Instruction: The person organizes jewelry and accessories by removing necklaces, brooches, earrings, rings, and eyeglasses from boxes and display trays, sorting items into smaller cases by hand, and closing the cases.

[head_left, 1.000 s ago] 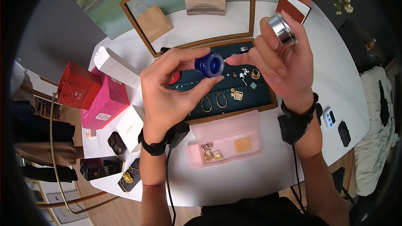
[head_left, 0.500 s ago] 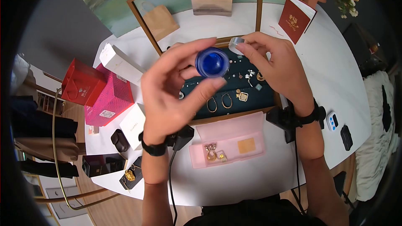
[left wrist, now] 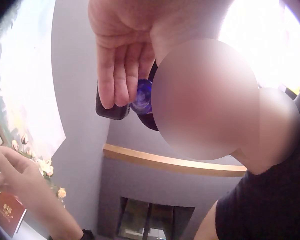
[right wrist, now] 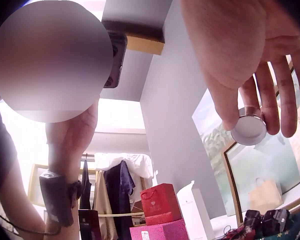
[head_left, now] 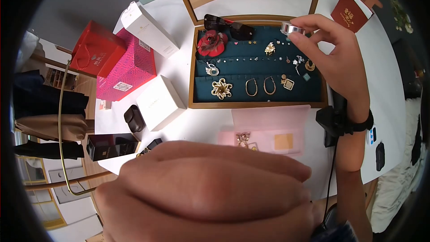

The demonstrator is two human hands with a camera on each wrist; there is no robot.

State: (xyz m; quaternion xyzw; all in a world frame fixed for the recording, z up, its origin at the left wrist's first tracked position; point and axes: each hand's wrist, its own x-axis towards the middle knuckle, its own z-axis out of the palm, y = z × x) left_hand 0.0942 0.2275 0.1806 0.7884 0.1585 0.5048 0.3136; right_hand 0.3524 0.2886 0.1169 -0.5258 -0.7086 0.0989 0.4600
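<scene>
Raised close to the person's face, my left hand (head_left: 210, 192) fills the bottom of the head view. In the left wrist view its fingers hold a small blue glass jar (left wrist: 142, 97) right by the face; the head view hides the jar behind the hand. My right hand (head_left: 338, 51) pinches a silver lid (head_left: 292, 28) between thumb and fingers, above the right back part of a jewelry box. Seen from the right wrist, the lid's pale inner side (right wrist: 249, 132) shows. The wooden jewelry box (head_left: 260, 105) has a dark green lining with earrings, brooches and a red flower.
An open pink case (head_left: 271, 117) with jewelry lies before the box, partly behind the left hand. On the left stand a white box (head_left: 161, 103), a pink box (head_left: 134, 69), a red bag (head_left: 98, 47) and a tall white carton (head_left: 150, 29). A red book (head_left: 351, 11) stands back right.
My left hand has brought the blue jar from over the jewelry box up to the face. The right hand has lowered the lid from its raised position and still holds it over the box.
</scene>
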